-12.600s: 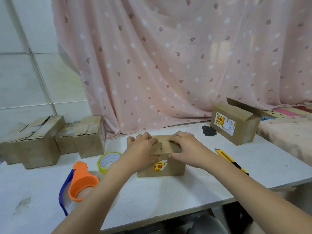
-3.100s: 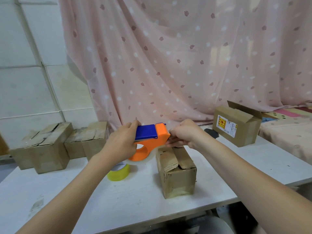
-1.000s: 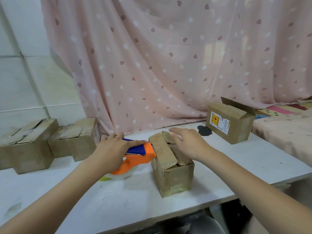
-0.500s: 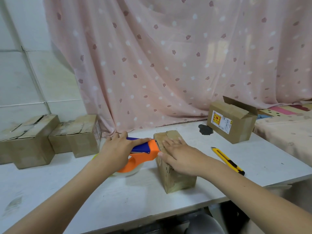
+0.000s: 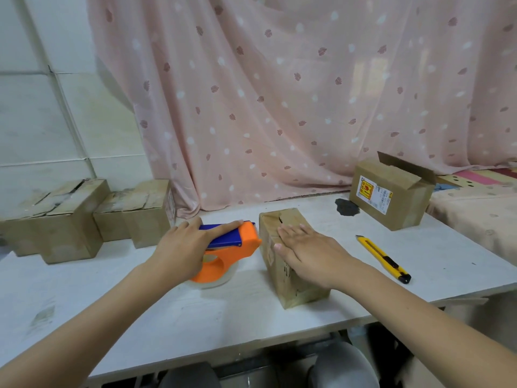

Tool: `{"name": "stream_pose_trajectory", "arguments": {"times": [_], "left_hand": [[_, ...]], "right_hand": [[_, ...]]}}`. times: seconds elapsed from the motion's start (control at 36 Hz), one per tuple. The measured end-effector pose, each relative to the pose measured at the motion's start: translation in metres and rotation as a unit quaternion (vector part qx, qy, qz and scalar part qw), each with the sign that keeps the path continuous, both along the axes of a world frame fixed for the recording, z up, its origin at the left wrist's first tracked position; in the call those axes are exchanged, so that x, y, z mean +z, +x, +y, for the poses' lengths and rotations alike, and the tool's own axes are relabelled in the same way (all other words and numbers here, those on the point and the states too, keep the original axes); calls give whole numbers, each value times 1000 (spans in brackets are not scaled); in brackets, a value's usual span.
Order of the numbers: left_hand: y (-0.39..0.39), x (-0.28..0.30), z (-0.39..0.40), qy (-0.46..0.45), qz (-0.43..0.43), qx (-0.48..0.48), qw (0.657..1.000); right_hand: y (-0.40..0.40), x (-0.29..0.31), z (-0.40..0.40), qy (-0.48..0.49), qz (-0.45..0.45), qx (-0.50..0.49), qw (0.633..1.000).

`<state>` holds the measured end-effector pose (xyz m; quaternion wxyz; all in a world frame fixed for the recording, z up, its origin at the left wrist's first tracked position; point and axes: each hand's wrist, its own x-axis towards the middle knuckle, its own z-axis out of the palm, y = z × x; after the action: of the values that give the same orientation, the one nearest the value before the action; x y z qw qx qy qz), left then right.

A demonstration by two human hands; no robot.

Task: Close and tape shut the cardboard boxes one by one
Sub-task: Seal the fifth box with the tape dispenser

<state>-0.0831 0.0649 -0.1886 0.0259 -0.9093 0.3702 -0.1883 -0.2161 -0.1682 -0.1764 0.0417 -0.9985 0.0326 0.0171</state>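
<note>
Head view: cardboard box at the middle of the white table, flaps folded down. Right hand flat on its top, fingers straight and spread. Left hand curled around the orange and blue tape dispenser, nose touching the box's left side. Yellow utility knife well to the right. Open labelled box at the back right; two more boxes at the left.

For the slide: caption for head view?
Left hand grips tape dispenser; right hand presses box flaps flat.
</note>
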Motion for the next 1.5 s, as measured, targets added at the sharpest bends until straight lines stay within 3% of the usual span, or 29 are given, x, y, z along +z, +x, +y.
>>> {"name": "stream_pose_trajectory", "arguments": {"times": [0.22,0.39,0.56,0.67,0.78,0.83,0.92,1.03,1.5], "left_hand": [[-8,3,11,59,-19,50,997],[-14,-5,4,42,10,51,998],[-14,-5,-2,53,13,45,997],[-12,-6,-5,59,5,41,997],[-11,-7,-4,57,12,39,998],[-11,-7,-3,54,14,40,998],[-11,-7,-3,49,17,38,998],[-10,-9,-4,42,16,40,998],[-10,-7,15,40,-16,37,998]], "right_hand": [[0,0,2,-3,6,-9,1000],[-1,3,5,-3,6,-15,1000],[11,9,6,66,7,-25,997],[34,19,8,102,-42,-119,987],[51,46,24,177,47,-233,955],[51,64,34,152,81,-239,956],[56,74,36,20,162,-167,972],[69,69,36,-15,196,-164,967],[99,43,23,2,184,-221,958]]}}
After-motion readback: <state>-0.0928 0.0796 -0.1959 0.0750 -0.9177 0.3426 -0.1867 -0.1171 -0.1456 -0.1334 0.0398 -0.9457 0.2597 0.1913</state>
